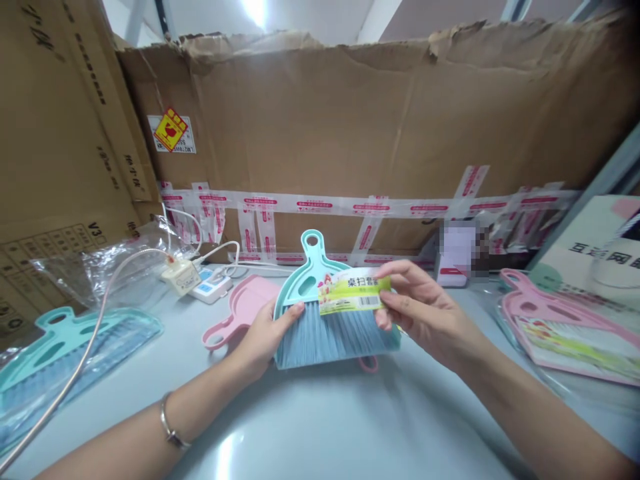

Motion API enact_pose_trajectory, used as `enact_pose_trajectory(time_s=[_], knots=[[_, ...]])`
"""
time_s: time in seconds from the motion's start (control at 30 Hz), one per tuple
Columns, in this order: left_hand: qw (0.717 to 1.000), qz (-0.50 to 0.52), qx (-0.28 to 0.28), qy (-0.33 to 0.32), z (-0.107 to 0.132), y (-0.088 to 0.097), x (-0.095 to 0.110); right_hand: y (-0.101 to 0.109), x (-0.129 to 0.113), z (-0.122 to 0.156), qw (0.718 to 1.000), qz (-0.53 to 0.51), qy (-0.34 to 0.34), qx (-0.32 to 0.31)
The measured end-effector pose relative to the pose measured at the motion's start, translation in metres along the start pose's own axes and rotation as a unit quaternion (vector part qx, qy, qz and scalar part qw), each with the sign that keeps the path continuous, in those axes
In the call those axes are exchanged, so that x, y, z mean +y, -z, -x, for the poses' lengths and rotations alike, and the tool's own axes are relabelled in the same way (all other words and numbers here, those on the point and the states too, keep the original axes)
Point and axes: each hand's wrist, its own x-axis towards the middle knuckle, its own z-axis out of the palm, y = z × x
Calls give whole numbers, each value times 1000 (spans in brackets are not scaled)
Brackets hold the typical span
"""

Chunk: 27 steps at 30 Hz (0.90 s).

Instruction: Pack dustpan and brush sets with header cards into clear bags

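Observation:
In the middle of the head view, a turquoise dustpan-and-brush set (pixel 340 340) is tilted up above the table, its blue bristles facing me. My left hand (pixel 267 333) grips the set's left edge, thumb on the front. My right hand (pixel 415 300) pinches a green and white printed card label (pixel 350 293) by its right end, in front of the bristles. The label covers part of the brush. Behind the set, a pink dustpan (pixel 253 303) lies on the table, and a small pink loop (pixel 369 364) shows below the bristles.
Another turquoise set (pixel 75 347) in clear plastic lies left, with a cable (pixel 95 327) across it. A bagged pink set (pixel 565 320) with a label is at right. A charger (pixel 180 275) and power strip (pixel 213 285) stand behind. A large cardboard box (pixel 320 127) closes off the back.

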Motion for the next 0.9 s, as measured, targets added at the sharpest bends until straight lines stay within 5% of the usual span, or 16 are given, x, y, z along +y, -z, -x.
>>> enact_pose_trajectory(time_s=[0.17, 0.37, 0.9], knots=[[1000, 28, 11, 5, -2, 0, 1, 3, 10, -3, 974, 206, -87, 23], [998, 48, 5, 41, -2, -1, 2, 6, 15, -2, 925, 380, -12, 11], [999, 7, -9, 38, -3, 0, 0, -4, 24, -1, 908, 417, 10, 23]])
